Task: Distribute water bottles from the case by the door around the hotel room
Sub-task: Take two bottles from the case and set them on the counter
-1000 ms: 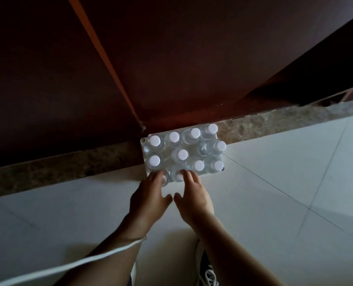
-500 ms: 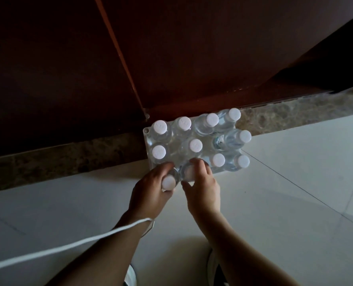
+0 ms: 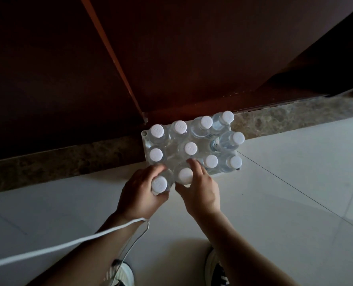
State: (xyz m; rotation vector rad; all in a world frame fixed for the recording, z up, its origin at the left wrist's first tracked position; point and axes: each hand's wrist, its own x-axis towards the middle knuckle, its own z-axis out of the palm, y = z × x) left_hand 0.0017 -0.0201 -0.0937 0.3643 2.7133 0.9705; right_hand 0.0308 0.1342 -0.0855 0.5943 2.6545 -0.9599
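low by the door, left hand (image 3: 139, 195) fingers grasping one bottle (image 3: 160, 184), right hand (image 3: 200, 191) another (image 3: 185, 175)

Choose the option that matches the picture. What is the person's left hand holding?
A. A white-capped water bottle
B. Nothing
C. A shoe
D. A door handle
A: the left hand has its fingers curled around a white-capped water bottle at the near edge of the case.

Left hand (image 3: 139, 195) and right hand (image 3: 200, 191) (fingers curled), each grip around a bottle
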